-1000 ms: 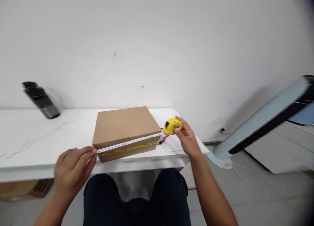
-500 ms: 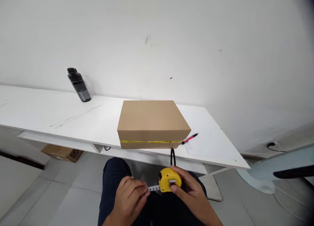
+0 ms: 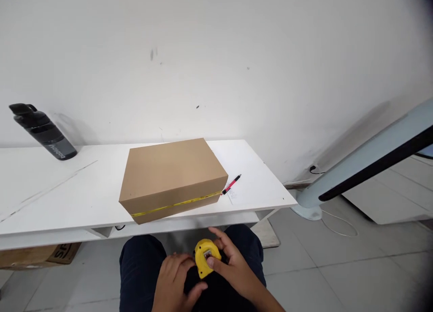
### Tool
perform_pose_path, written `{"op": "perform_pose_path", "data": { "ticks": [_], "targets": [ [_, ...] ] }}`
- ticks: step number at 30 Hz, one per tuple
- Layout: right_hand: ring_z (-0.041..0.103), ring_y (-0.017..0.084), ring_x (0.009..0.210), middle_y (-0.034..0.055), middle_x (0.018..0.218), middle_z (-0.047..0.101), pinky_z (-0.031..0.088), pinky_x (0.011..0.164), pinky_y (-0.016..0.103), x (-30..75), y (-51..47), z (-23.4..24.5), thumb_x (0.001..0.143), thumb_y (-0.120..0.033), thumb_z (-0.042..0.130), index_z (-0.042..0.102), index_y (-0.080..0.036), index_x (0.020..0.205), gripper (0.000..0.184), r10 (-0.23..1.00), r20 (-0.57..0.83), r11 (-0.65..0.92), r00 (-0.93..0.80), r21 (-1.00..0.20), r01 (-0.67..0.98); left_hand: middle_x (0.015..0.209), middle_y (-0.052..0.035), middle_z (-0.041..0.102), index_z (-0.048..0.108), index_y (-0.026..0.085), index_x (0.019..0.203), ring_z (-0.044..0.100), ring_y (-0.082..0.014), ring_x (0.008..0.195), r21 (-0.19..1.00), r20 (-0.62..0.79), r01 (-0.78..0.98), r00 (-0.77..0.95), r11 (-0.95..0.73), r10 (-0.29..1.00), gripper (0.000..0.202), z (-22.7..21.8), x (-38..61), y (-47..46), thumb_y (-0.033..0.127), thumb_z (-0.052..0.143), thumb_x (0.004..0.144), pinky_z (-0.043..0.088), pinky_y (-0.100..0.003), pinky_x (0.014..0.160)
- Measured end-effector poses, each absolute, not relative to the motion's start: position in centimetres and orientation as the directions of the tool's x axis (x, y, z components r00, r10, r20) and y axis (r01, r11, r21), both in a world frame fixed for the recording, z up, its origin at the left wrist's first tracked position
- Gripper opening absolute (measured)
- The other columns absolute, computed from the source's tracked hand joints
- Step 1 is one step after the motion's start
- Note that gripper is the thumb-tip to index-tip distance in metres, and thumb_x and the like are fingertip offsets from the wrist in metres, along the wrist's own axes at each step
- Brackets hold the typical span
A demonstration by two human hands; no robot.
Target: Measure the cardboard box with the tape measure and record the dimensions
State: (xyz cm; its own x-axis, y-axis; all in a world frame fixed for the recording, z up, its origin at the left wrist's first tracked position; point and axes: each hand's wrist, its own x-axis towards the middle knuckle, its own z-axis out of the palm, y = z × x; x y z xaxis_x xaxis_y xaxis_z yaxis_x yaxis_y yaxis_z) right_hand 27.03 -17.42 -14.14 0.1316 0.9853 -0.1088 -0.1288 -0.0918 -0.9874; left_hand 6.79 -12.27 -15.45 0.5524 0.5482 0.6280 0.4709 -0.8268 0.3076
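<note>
A yellow tape measure point(image 3: 206, 257) is in my right hand point(image 3: 233, 262), which has its thumb on the front of the case. No white blade shows outside the case. My left hand point(image 3: 174, 280) is just left of it, thumb apart from the curved fingers and nothing visible between them; its fingertips are close to the case, and I cannot tell if they touch it. Both hands are above my lap. Beyond them, a closed brown cardboard box point(image 3: 176, 170) with a yellow strip point(image 3: 176, 204) along its front side sits on the white table point(image 3: 267, 185).
Right of the box lie a red and black pen point(image 3: 232, 184) and a paper sheet point(image 3: 238, 195). A black bottle point(image 3: 45, 131) stands at the left by the wall. Below the table is another carton point(image 3: 62, 253). A pale blue stand point(image 3: 365, 154) is at the right.
The white blade that stretched between my hands has gone from sight, and my left hand's fingers have loosened. My view has turned right, so the box and bottle appear further left.
</note>
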Motion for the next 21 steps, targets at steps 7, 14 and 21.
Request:
{"op": "perform_pose_path", "data": {
  "ticks": [7,14,21],
  "targets": [
    [0.059,0.018,0.087,-0.0029,0.089,0.056,0.049,0.088,0.033,30.5,-14.0,-10.8,0.079,-0.041,0.079,0.012,-0.023,0.163,0.109,0.943,-0.083,-0.015,0.321,-0.978,-0.210,0.156,-0.0225,0.038,0.028,0.021,0.156,0.041,-0.0388,0.143,0.365,0.685,0.746,0.190,-0.558,0.703,0.075,-15.8,2.4,-8.7,0.033,0.063,0.090,0.045,-0.061,0.107],
    [0.056,0.017,0.070,-0.0018,0.079,0.062,0.048,0.067,0.031,31.3,-10.0,-10.2,0.073,-0.048,0.081,0.053,-0.017,0.144,0.083,0.927,-0.048,0.027,0.373,-0.981,-0.194,0.148,-0.0172,0.050,0.041,0.026,0.150,0.025,-0.0395,0.152,0.578,0.448,0.720,0.115,-0.386,0.886,0.056,-11.4,1.6,-4.1,0.039,0.052,0.097,0.036,-0.067,0.112],
    [0.065,0.022,0.090,0.0031,0.101,0.074,0.053,0.081,0.034,32.1,-11.3,-6.9,0.076,-0.044,0.079,0.060,-0.024,0.141,0.071,0.905,0.065,0.177,0.420,-0.956,-0.235,0.164,-0.0098,0.032,0.026,0.029,0.158,0.005,-0.0301,0.158,0.569,0.584,0.648,0.115,-0.506,0.804,0.066,-7.4,2.9,-7.3,0.040,0.051,0.098,0.016,-0.056,0.125]
  ]
}}
